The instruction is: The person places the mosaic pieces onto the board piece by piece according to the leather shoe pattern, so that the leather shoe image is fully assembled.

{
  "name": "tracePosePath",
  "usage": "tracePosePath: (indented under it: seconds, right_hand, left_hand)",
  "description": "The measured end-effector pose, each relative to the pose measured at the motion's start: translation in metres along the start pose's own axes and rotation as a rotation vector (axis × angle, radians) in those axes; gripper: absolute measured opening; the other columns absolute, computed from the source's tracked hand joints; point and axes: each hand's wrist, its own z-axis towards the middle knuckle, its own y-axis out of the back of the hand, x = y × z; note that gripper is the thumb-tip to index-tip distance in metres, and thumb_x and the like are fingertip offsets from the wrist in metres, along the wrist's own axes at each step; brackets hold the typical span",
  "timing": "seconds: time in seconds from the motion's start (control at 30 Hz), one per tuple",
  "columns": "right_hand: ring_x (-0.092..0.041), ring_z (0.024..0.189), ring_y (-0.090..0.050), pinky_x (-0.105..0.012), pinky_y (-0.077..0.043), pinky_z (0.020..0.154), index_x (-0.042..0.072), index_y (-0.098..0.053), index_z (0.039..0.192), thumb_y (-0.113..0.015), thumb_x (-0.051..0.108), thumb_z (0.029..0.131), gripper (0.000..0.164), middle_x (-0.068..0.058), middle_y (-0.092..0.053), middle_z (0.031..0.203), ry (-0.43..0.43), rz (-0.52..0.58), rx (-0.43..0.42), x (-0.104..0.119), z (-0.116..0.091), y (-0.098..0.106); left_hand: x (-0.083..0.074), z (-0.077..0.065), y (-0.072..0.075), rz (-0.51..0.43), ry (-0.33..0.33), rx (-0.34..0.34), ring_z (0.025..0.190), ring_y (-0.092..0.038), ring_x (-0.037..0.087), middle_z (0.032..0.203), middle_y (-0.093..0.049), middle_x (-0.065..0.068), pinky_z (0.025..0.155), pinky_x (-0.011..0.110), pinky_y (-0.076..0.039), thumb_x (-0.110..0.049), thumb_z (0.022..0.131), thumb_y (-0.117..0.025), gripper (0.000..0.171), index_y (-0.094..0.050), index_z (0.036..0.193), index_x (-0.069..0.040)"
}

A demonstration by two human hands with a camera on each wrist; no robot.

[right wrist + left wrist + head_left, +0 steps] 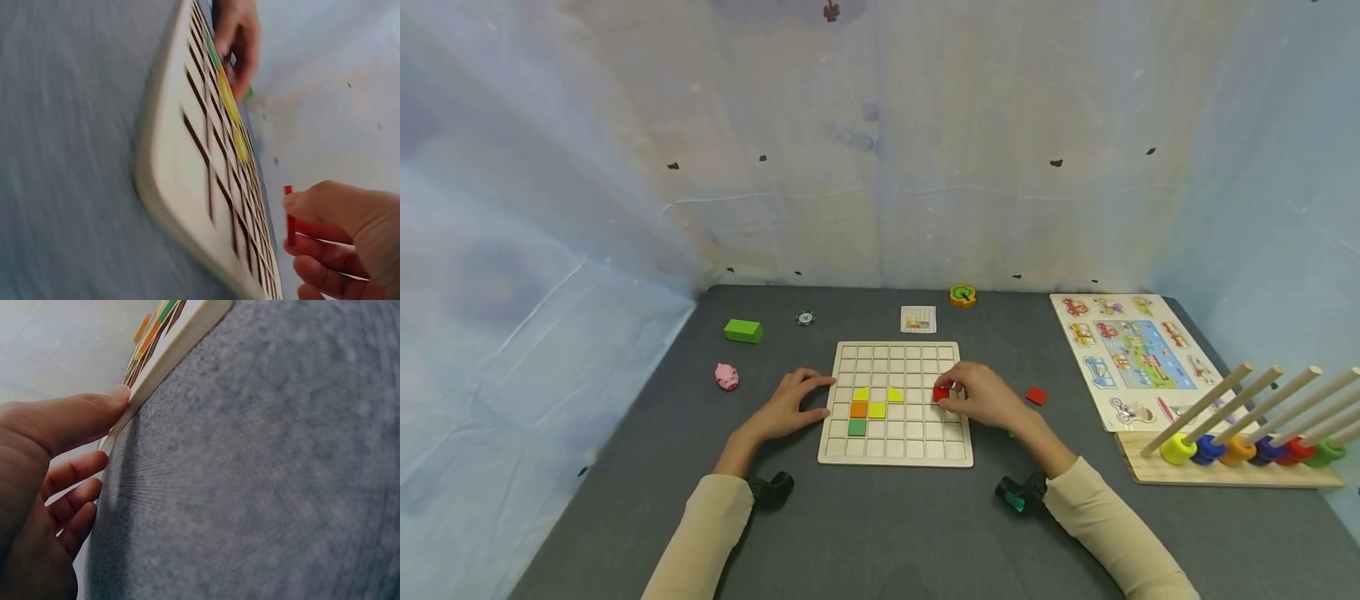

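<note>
Left hand resting flat at the board's 9 o'clock edge, fingers straight, thumb touching the rim. Pale wooden grid board centred on the mat; yellow, orange and green tiles at lower left. Right hand pinching a red tile over the board's 3 o'clock side. Spare red tile just right. Dark grey felt mat; pale blue sheeting behind.

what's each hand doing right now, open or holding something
Left hand: open, fingertips resting against the left edge of the grid board.
Right hand: grip closed, pinching a red tile over the board.
</note>
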Motion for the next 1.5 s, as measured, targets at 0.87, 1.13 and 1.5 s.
tracePosePath:
  seconds: [0.87,1.13,1.5]
  right_hand:
    - [-0.009,0.085,-0.055,-0.025,-0.047,0.071,0.018,-0.074,0.083,-0.077,0.022,0.076,0.008,0.005,-0.066,0.088,0.201,-0.017,-0.025,0.052,0.017,-0.056]
    - [-0.011,0.084,-0.054,-0.024,-0.045,0.074,0.016,-0.075,0.084,-0.076,0.022,0.078,0.008,0.005,-0.066,0.089,0.259,-0.037,-0.038,0.054,0.020,-0.063]
    - [-0.011,0.081,-0.055,-0.026,-0.045,0.071,0.018,-0.075,0.083,-0.078,0.023,0.076,0.009,0.004,-0.062,0.085,0.270,-0.157,-0.100,0.058,0.022,-0.066]
  left_hand:
    - [-0.003,0.002,0.000,-0.004,-0.018,-0.019,0.112,-0.037,0.029,0.125,-0.044,0.010,0.095,0.052,-0.031,-0.026,0.085,-0.069,0.053,-0.052,0.133,-0.015]
    - [-0.004,0.001,0.001,-0.002,-0.023,-0.023,0.111,-0.037,0.029,0.124,-0.044,0.011,0.094,0.052,-0.031,-0.025,0.085,-0.069,0.053,-0.052,0.133,-0.014]
    - [-0.001,0.001,0.001,-0.003,-0.044,-0.025,0.110,-0.038,0.030,0.124,-0.045,0.012,0.094,0.052,-0.031,-0.026,0.084,-0.069,0.053,-0.053,0.133,-0.013]
